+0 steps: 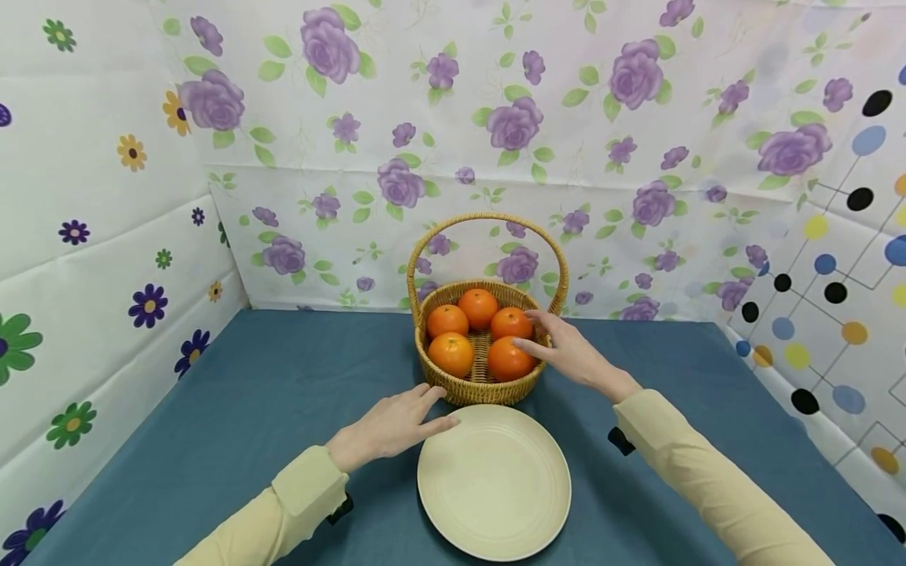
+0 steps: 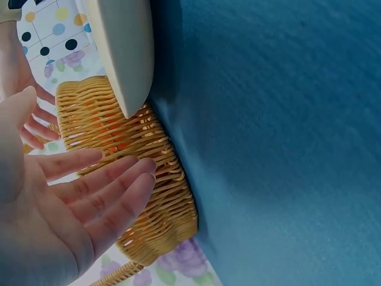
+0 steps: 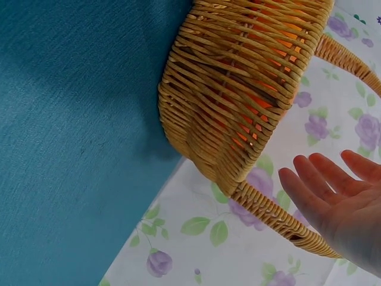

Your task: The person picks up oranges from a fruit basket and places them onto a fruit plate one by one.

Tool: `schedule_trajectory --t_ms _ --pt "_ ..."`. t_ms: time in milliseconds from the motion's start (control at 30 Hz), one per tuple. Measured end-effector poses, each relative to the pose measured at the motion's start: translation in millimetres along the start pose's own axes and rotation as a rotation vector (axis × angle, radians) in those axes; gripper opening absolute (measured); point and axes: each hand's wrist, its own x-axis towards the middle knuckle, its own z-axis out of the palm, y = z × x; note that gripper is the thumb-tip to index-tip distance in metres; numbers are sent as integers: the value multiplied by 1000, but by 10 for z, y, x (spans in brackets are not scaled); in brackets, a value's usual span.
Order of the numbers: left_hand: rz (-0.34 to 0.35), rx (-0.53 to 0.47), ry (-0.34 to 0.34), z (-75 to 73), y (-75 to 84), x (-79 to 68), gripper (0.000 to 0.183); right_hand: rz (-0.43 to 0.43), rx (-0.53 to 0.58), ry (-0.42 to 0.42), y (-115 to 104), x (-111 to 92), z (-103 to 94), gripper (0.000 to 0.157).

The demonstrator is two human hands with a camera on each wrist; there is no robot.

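A wicker basket [image 1: 484,391] with a tall arched handle holds several oranges. Over its right rim reaches my right hand [image 1: 573,350], thumb and fingers spread apart near the front-right orange [image 1: 506,362] and the orange behind it [image 1: 510,323]. Whether the fingertips touch the fruit I cannot tell. In the right wrist view, that hand's fingers [image 3: 318,185] are extended, with nothing gripped. My left hand [image 1: 389,424] hovers by the basket's front left and the upper left edge of a cream plate [image 1: 495,483]. Its fingers [image 2: 113,196] are loosely straight in the left wrist view and hold nothing.
The plate lies directly in front of the basket on a blue-green tablecloth [image 1: 318,369]. Behind the table hangs a rose-patterned cloth [image 1: 453,126]. Patterned sheets also line the left side [image 1: 106,314] and the right side [image 1: 842,346].
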Motion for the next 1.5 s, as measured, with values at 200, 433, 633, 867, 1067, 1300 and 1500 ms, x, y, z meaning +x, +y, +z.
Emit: schedule_trajectory --t_ms 200,433,633,867,1067,1300,1500 --pt "8 2 -16 40 -4 7 66 2 14 -8 11 27 20 78" --pt "2 13 -38 99 -16 20 71 11 -2 -22 38 54 49 80" --pt "-11 13 -51 133 -24 18 68 25 -5 -30 35 56 64 79" --pt "-18 16 -71 154 -25 7 63 18 -25 -28 38 65 92 80" --pt "-9 16 -81 173 -22 0 59 20 -20 -28 53 90 122 83" --pt "6 13 -77 192 -27 5 53 33 -14 -26 60 109 151 88" --pt "12 4 -78 207 -41 6 49 30 -24 -37 67 140 172 88"
